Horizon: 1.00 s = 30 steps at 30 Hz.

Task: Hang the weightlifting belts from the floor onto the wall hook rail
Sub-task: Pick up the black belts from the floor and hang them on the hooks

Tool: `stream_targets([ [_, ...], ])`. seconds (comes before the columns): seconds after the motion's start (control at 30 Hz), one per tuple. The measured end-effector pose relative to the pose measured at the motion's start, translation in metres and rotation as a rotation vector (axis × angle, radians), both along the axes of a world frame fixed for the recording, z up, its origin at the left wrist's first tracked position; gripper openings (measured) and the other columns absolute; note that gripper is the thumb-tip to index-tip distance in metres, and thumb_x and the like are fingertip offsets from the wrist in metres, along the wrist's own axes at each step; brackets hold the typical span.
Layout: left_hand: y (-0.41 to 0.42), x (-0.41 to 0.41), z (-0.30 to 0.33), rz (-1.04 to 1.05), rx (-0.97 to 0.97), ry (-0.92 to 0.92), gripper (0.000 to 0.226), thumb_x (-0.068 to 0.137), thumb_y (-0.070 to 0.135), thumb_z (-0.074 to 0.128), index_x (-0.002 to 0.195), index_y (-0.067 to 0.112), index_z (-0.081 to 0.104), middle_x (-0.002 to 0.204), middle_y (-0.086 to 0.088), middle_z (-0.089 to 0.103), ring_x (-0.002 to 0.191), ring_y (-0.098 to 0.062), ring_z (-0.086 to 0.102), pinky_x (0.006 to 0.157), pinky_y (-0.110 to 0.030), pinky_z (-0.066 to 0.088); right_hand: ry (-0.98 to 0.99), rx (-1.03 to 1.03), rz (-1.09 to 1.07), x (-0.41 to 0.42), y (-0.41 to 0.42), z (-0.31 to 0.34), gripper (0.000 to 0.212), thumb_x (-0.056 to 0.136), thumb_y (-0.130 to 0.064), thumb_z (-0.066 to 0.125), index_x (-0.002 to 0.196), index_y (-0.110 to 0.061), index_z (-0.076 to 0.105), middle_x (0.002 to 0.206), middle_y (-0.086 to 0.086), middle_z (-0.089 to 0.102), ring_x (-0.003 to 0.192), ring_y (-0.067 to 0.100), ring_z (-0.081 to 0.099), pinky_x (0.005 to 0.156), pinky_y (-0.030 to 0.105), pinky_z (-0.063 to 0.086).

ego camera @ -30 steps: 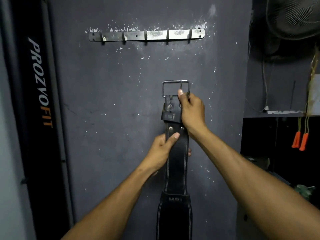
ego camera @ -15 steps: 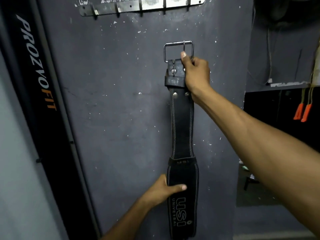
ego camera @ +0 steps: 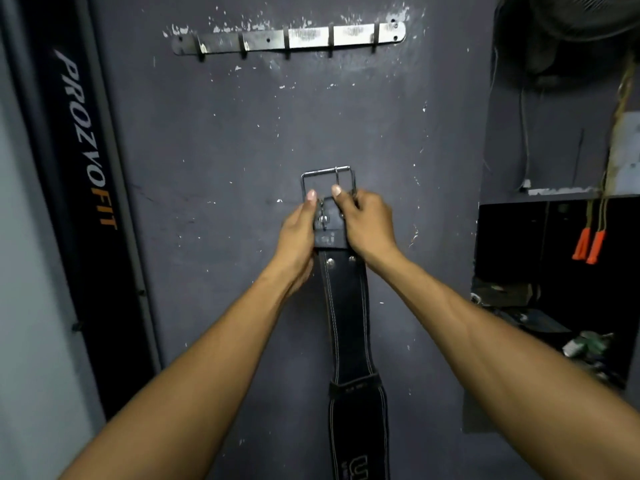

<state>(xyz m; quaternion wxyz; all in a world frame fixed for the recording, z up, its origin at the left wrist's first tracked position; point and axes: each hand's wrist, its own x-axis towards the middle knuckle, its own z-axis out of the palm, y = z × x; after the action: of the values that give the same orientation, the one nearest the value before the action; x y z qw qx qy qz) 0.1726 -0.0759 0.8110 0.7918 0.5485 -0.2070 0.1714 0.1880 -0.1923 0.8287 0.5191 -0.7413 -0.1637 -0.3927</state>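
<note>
Presently both hands grasped the top of the belt (ego camera: 346, 317) just under its buckle (ego camera: 327, 181): left hand (ego camera: 298, 233) curled round the left edge, right hand (ego camera: 367, 226) round the right, thumbs up against the frame. Belt hung straight down before the dark wall (ego camera: 214, 140), well below the hook rail (ego camera: 287, 39).

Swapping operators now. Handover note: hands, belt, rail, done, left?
Left hand: grips the belt's buckle end from the left.
Right hand: grips the same end from the right.
Belt: held upright against the wall, steel buckle on top, well below the hook rail.
Done: belt lifted, none hung; the five hooks are bare.
Left: raise it, slip the buckle over a hook.
</note>
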Motion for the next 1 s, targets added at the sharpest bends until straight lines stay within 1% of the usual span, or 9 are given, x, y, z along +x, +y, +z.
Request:
stream_targets([
  [0.1,-0.013,0.002,0.014,0.217,-0.017,-0.026,0.036,0.107,0.025,0.053,0.08,0.01,0.071,0.084,-0.016,0.074,0.078,-0.027,0.071,0.081,-0.052,0.06,0.031,0.083,0.061,-0.01,0.004,-0.006,0.051,0.1,-0.051,0.06,0.066,-0.013,0.053,0.059,-0.005,0.047,0.058,0.013,0.04,0.059,0.034,0.034],
  [0.23,-0.012,0.001,0.029,0.218,-0.047,-0.062,0.038,0.107,0.02,0.052,0.076,0.012,0.073,0.072,-0.012,0.073,0.061,-0.022,0.069,0.067,-0.034,0.058,0.134,0.254,0.385,-0.028,-0.009,-0.049,0.039,0.1,-0.051,0.058,0.103,-0.014,0.065,0.093,-0.005,0.072,0.084,0.009,0.068,0.081,0.035,0.055],
  [0.33,-0.012,0.001,0.05,0.215,-0.082,-0.053,0.034,0.107,0.019,0.052,0.082,0.004,0.07,0.076,-0.017,0.068,0.059,-0.022,0.066,0.064,-0.03,0.056,0.171,0.281,0.577,-0.039,-0.001,-0.096,0.021,0.1,-0.026,0.068,0.097,-0.005,0.07,0.08,0.017,0.079,0.066,0.029,0.076,0.066,0.041,0.063],
  [0.4,-0.014,-0.002,0.058,0.196,-0.091,-0.05,0.031,0.107,0.018,0.051,0.092,-0.003,0.069,0.082,-0.02,0.067,0.065,-0.025,0.064,0.068,-0.032,0.055,0.118,0.35,0.561,-0.036,0.001,-0.097,0.024,0.097,-0.028,0.071,0.093,-0.005,0.071,0.074,0.021,0.077,0.058,0.035,0.075,0.056,0.042,0.063],
  [0.5,-0.013,-0.007,0.075,0.176,-0.088,-0.076,0.034,0.107,0.018,0.052,0.085,-0.002,0.069,0.073,-0.016,0.067,0.06,-0.023,0.065,0.063,-0.03,0.056,0.174,0.28,0.688,-0.032,-0.007,-0.103,0.029,0.092,-0.04,0.074,0.103,-0.013,0.074,0.089,0.019,0.081,0.075,0.031,0.079,0.067,0.038,0.064],
  [0.7,0.003,-0.012,0.11,0.192,-0.093,-0.099,0.034,0.107,0.017,0.053,0.083,-0.002,0.068,0.075,-0.019,0.069,0.063,-0.027,0.067,0.069,-0.039,0.06,0.234,0.228,0.61,-0.043,-0.002,-0.159,0.032,0.082,-0.052,0.082,0.092,-0.021,0.083,0.093,0.002,0.083,0.083,0.012,0.078,0.072,0.021,0.058],
  [0.8,0.004,-0.007,0.112,0.204,-0.103,-0.078,0.03,0.107,0.018,0.053,0.098,-0.008,0.066,0.093,-0.027,0.067,0.08,-0.033,0.066,0.081,-0.051,0.059,0.239,0.211,0.637,-0.049,-0.001,-0.174,0.032,0.09,-0.048,0.076,0.109,-0.022,0.077,0.109,0.004,0.081,0.102,0.017,0.077,0.086,0.026,0.06],
  [0.9,0.005,0.0,0.115,0.212,-0.1,-0.072,0.033,0.106,0.019,0.054,0.083,-0.001,0.067,0.078,-0.02,0.068,0.06,-0.026,0.069,0.065,-0.037,0.061,0.228,0.213,0.585,-0.051,0.002,-0.197,0.03,0.093,-0.038,0.076,0.123,-0.032,0.072,0.121,0.001,0.078,0.115,0.018,0.074,0.1,0.035,0.059],
  [1.0,-0.002,0.008,0.117,0.193,-0.077,-0.09,0.032,0.105,0.019,0.056,0.081,0.002,0.067,0.073,-0.016,0.069,0.053,-0.021,0.068,0.059,-0.033,0.06,0.23,0.228,0.491,-0.044,0.005,-0.176,0.034,0.09,-0.059,0.067,0.122,-0.046,0.064,0.122,0.0,0.076,0.116,0.016,0.072,0.106,0.045,0.056],
])
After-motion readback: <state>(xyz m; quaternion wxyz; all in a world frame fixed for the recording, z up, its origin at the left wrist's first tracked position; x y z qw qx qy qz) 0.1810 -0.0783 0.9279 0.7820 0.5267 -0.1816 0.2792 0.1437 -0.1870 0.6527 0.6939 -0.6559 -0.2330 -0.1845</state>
